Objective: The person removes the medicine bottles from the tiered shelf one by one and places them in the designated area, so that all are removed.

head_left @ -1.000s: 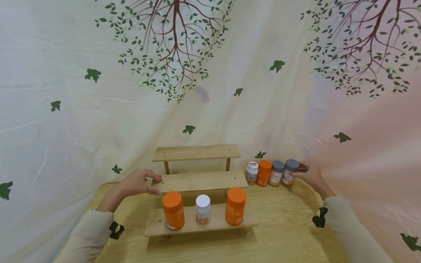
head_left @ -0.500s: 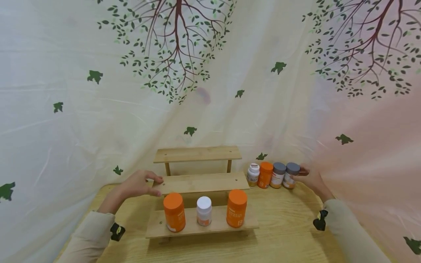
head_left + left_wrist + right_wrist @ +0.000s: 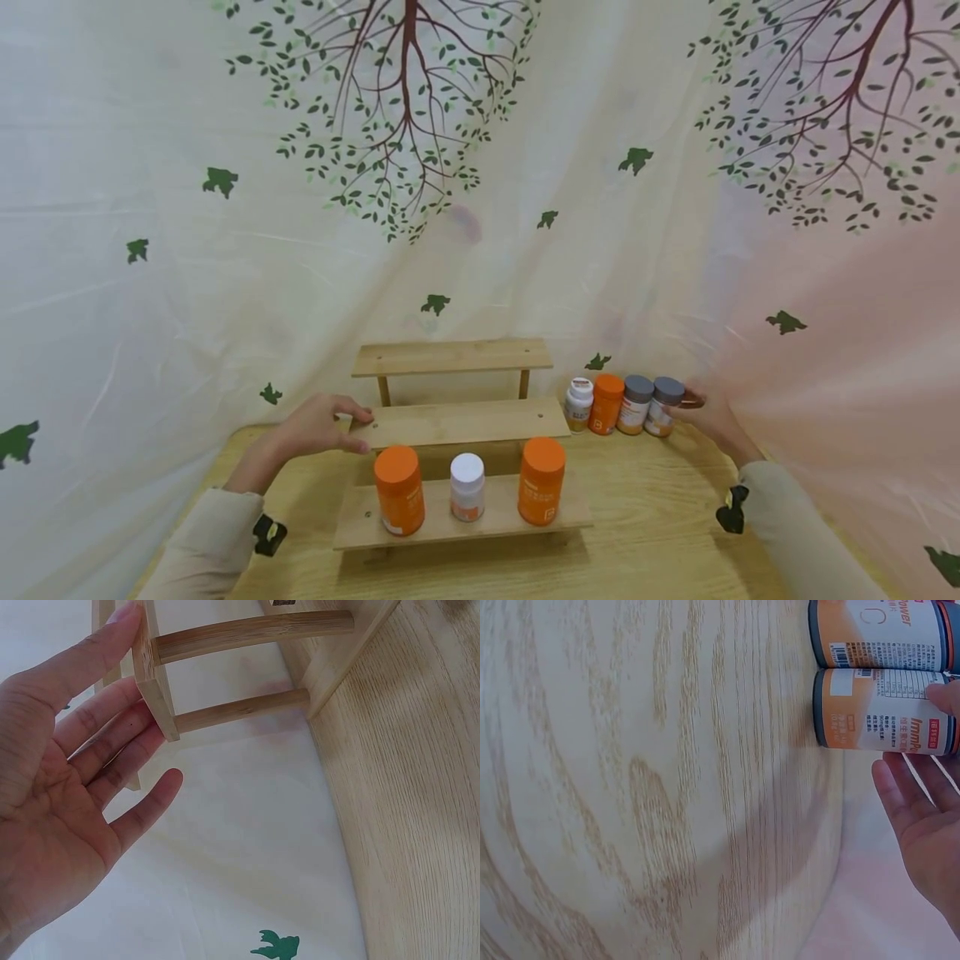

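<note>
My left hand [image 3: 317,427] holds the left end of the middle board [image 3: 461,423] of a three-step wooden display stand. In the left wrist view, thumb and fingers [image 3: 124,746] lie on either side of that board's end. My right hand [image 3: 712,417] grips the outermost grey-lidded supplement jar [image 3: 660,408], thumb on its label and fingers along its far side. That jar [image 3: 885,712] stands on the table, close beside a second grey-lidded jar [image 3: 634,406]. On the stand's lowest board [image 3: 498,523] are two orange jars [image 3: 401,492] [image 3: 542,483] with a small white-capped bottle [image 3: 467,489] between them.
An orange jar [image 3: 606,406] and a white bottle [image 3: 578,406] continue the row right of the stand. The top board [image 3: 452,358] bears nothing. Behind the wooden table [image 3: 645,525] hangs a pale curtain [image 3: 337,275] printed with trees and leaves.
The head view has tipped up slightly, so everything sits a little lower in it. Both hands, the jars and the stand keep their places.
</note>
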Motion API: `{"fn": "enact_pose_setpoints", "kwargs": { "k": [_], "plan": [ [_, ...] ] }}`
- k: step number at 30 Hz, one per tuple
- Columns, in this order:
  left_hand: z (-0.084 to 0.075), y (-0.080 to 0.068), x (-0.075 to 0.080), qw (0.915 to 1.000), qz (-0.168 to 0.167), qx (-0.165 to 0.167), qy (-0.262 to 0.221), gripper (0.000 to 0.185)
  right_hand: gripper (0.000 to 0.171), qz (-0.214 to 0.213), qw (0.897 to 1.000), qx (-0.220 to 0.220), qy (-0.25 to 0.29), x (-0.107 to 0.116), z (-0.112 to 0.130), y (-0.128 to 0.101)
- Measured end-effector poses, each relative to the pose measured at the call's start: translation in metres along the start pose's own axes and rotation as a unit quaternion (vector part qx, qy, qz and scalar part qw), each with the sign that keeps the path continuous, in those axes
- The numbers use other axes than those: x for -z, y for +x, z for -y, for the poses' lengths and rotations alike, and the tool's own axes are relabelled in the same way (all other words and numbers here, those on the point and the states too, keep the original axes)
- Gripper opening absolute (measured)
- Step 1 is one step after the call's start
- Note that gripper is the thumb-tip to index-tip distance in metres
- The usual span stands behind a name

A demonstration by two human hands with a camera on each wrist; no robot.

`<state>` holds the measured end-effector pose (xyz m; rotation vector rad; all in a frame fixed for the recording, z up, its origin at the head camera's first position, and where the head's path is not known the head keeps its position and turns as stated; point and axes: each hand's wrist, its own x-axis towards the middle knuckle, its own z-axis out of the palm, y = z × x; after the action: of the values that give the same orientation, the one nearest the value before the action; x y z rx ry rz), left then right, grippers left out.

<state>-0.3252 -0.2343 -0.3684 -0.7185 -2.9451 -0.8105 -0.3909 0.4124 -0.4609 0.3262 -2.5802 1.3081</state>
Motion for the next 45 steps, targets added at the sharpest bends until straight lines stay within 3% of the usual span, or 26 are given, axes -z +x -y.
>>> {"fn": "enact_pose_setpoints", "kwargs": {
  "k": [8, 16, 29, 34, 36, 40, 45],
  "plan": [
    [0.0, 0.001, 0.001, 0.9996, -0.004, -0.022, 0.019, 0.046, 0.064, 0.016, 0.998, -0.059, -0.003, 0.004, 0.007, -0.002],
    [-0.001, 0.002, 0.001, 0.9997, -0.002, -0.02, 0.014, 0.047, 0.078, 0.019, 0.998, -0.062, -0.001, 0.011, 0.021, -0.002],
    [0.002, 0.002, 0.0, 0.9989, -0.002, -0.039, 0.025, 0.048, 0.07, 0.0, 1.0, -0.005, -0.02, 0.024, 0.067, 0.003],
    [0.0, 0.001, 0.002, 0.999, -0.003, -0.04, 0.022, 0.046, 0.064, -0.004, 0.999, 0.042, -0.019, 0.019, 0.093, 0.0],
    [-0.001, 0.0, 0.002, 0.9991, -0.004, -0.039, 0.019, 0.046, 0.063, 0.006, 0.998, 0.061, 0.002, 0.014, 0.103, -0.002],
    [-0.001, -0.001, 0.001, 0.9992, -0.006, -0.038, 0.015, 0.046, 0.062, 0.039, 0.997, 0.052, 0.038, 0.004, 0.134, -0.013],
    [-0.003, 0.0, 0.001, 0.9992, -0.007, -0.034, 0.02, 0.046, 0.061, 0.072, 0.995, 0.072, 0.022, -0.01, 0.15, -0.02]
  ]
}}
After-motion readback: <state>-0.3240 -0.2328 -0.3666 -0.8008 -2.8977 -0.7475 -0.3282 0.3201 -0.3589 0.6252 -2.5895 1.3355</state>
